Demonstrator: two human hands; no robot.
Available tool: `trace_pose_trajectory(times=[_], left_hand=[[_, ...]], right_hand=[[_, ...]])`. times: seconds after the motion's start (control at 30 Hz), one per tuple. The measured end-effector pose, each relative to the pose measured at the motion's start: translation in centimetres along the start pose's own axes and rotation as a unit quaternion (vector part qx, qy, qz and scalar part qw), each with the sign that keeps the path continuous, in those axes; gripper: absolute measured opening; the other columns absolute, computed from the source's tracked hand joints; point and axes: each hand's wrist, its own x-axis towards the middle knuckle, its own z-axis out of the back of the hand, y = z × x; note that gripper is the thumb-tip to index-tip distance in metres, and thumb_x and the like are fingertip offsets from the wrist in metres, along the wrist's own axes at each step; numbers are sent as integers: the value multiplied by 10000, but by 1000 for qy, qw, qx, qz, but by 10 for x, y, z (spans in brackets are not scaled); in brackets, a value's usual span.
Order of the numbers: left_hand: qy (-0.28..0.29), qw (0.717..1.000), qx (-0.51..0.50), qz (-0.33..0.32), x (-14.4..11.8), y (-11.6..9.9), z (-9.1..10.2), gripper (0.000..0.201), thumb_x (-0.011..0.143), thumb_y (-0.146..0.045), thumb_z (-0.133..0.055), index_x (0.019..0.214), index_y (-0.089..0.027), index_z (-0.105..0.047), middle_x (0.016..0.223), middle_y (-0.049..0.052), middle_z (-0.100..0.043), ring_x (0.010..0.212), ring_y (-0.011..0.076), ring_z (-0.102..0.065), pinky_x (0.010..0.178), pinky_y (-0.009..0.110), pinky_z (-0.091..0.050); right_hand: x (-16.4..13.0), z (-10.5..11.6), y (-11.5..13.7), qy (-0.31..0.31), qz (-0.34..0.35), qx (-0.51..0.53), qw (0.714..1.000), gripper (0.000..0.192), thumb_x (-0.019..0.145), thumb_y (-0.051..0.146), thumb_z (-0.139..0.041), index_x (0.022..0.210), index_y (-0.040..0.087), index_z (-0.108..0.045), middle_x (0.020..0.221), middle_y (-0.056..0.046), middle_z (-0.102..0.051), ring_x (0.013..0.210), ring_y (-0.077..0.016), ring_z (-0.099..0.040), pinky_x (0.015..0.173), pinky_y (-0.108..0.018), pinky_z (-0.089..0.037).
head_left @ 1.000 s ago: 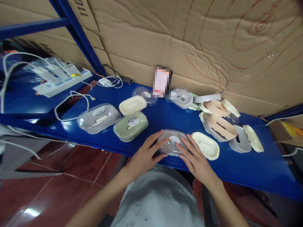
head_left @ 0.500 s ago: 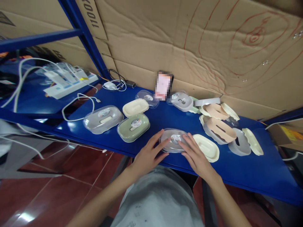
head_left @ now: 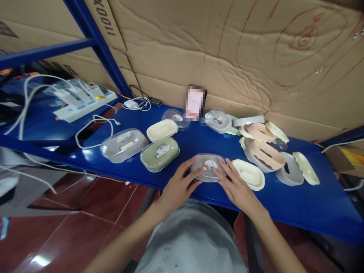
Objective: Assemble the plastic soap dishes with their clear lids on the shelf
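A grey soap box with a clear lid (head_left: 208,164) lies near the front edge of the blue shelf (head_left: 298,201). My left hand (head_left: 178,187) rests its fingers on the box's left side. My right hand (head_left: 236,187) lies flat against its right side, fingers spread over the lid. Both hands press on the lid from above. A cream tray (head_left: 249,173) sits just right of the box, touching my right hand's fingers. A green closed soap box (head_left: 159,153) and a grey closed soap box (head_left: 123,144) lie to the left.
Loose peach, grey and cream box parts (head_left: 265,149) pile at the right. A cream tray (head_left: 162,129), a clear lid (head_left: 175,117) and another grey box (head_left: 217,120) lie near a blurred phone (head_left: 194,102). White cables (head_left: 93,131) and a power strip (head_left: 85,100) are at left. Cardboard wall behind.
The hands stay on the grey box's lid; the view has shifted slightly, and the fingers have drawn a little closer over the lid.
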Motion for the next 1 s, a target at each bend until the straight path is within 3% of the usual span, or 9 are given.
trace_pose_trajectory(times=[0.13,0.27,0.43,0.5,0.63,0.7,0.8,0.9,1.0], left_hand=[[-25,1000,-16,-6,-4,5,-5,404,1055,-314,-670,1456,-305,-617,1557,138,-539,1371,293,-654,1108,482,-626],[-7,1000,-6,14,-5,0,-1,385,1071,-325,-644,1453,-288,-618,1586,140,-523,1376,285,-656,1100,462,-632],[15,996,86,-35,32,2,41,337,1106,-306,-561,1431,-248,-625,1529,124,-614,1414,287,-624,1158,486,-578],[25,986,164,-17,67,19,67,318,1108,-322,-534,1393,-259,-661,1469,91,-672,1337,270,-672,1152,465,-567],[40,975,212,47,146,81,103,477,1009,-277,-643,1475,-179,-616,1486,183,-639,1421,388,-580,1186,605,-470],[146,946,263,123,175,115,108,720,903,-348,-780,1569,-225,-537,1656,170,-489,1540,420,-444,1236,634,-389],[247,929,242,135,193,151,107,780,880,-389,-786,1601,-273,-511,1720,118,-426,1591,349,-397,1268,531,-375],[233,941,218,114,186,163,106,640,938,-426,-712,1551,-288,-589,1704,81,-467,1567,306,-457,1283,475,-370],[184,961,184,97,173,163,111,529,984,-532,-646,1479,-345,-663,1618,21,-582,1533,278,-513,1293,446,-376]], right_hand=[[0,-5,3,-16,20,-13,1000,764,1088,140,-531,1738,371,-202,1744,-120,-382,1658,-323,-262,1241,-571,-487],[2,-7,6,-40,29,-10,999,739,1089,152,-540,1739,323,-232,1712,-154,-428,1640,-319,-319,1220,-542,-515],[13,-6,6,-66,6,-83,994,631,1084,201,-561,1683,316,-398,1634,-148,-534,1535,-348,-485,1199,-613,-498],[27,-5,6,-73,-24,-117,990,568,1080,206,-560,1635,299,-485,1584,-173,-570,1436,-373,-570,1133,-630,-530],[61,0,12,-88,-79,-122,985,564,1085,225,-533,1644,200,-459,1514,-232,-587,1329,-369,-626,1059,-564,-579],[66,6,17,-110,-84,-100,985,586,1094,260,-531,1660,168,-413,1567,-227,-546,1417,-352,-572,1142,-535,-537],[44,14,18,-145,-95,-98,980,545,1101,285,-540,1632,210,-447,1594,-176,-551,1494,-324,-519,1241,-536,-438],[-4,18,7,-138,-127,-128,974,469,1102,297,-552,1568,249,-527,1522,-137,-637,1453,-324,-570,1236,-564,-406],[-50,18,-4,-90,-148,-147,974,411,1113,336,-541,1512,247,-584,1506,-121,-663,1427,-329,-596,1206,-565,-414]])
